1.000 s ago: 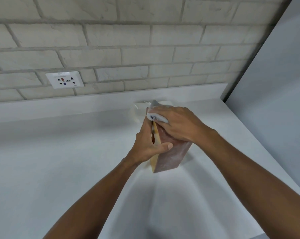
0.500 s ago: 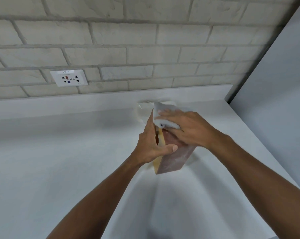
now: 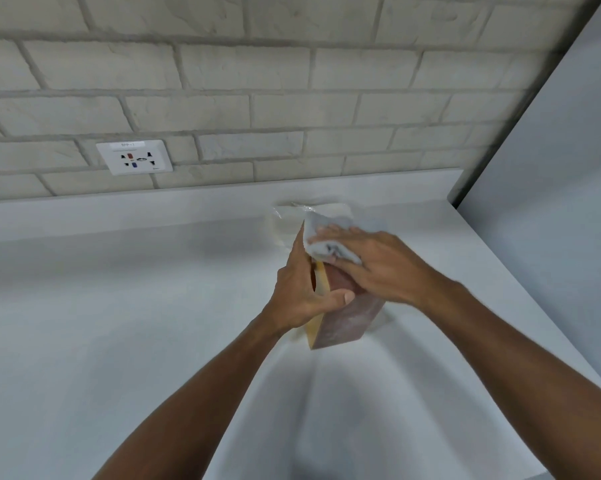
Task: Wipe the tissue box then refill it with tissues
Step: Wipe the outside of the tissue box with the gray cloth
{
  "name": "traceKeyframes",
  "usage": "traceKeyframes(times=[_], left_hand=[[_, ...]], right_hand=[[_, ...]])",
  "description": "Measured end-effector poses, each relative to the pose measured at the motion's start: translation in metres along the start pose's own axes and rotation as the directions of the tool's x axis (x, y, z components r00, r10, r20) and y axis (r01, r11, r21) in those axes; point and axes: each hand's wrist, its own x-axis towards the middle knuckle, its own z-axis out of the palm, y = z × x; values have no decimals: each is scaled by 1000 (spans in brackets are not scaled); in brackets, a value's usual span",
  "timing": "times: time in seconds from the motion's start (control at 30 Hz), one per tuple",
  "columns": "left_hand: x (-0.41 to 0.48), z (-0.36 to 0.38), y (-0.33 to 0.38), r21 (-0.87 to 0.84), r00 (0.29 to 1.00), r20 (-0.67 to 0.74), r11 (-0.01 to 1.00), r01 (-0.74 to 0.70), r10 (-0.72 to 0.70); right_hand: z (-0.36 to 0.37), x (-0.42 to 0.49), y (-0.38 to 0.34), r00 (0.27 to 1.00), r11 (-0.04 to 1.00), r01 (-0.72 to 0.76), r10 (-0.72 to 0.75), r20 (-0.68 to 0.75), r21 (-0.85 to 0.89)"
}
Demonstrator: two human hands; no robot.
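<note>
A brown and tan tissue box stands on its edge on the white counter, tilted. My left hand grips its left side, thumb across the brown face. My right hand presses a white cloth flat against the upper part of the box. Just behind the box lies a clear plastic pack of white tissues, mostly hidden by the hands.
A brick wall with a white power socket runs along the back of the counter. A grey panel closes off the right side. The counter's front right edge runs diagonally under my right forearm.
My right hand and the cloth have slid up and toward the far top of the box, fingers now flatter. The left hand keeps the same grip.
</note>
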Motion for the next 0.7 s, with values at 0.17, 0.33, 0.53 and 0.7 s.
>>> traceKeyframes(times=[0.17, 0.33, 0.53, 0.7], left_hand=[[1, -2, 3, 3, 1000, 21, 1000, -12, 12], [-3, 1, 1, -10, 999, 30, 1000, 23, -23], [-2, 1, 1, 10, 998, 64, 1000, 4, -4], [-2, 3, -3, -21, 998, 57, 999, 30, -28]], right_hand=[[-2, 17, 3, 996, 993, -84, 81, -43, -79], [-9, -8, 20, 997, 997, -75, 74, -25, -28], [6, -29, 13, 996, 1000, -10, 8, -85, -13], [-3, -17, 25, 948, 964, -266, 264, -181, 11]])
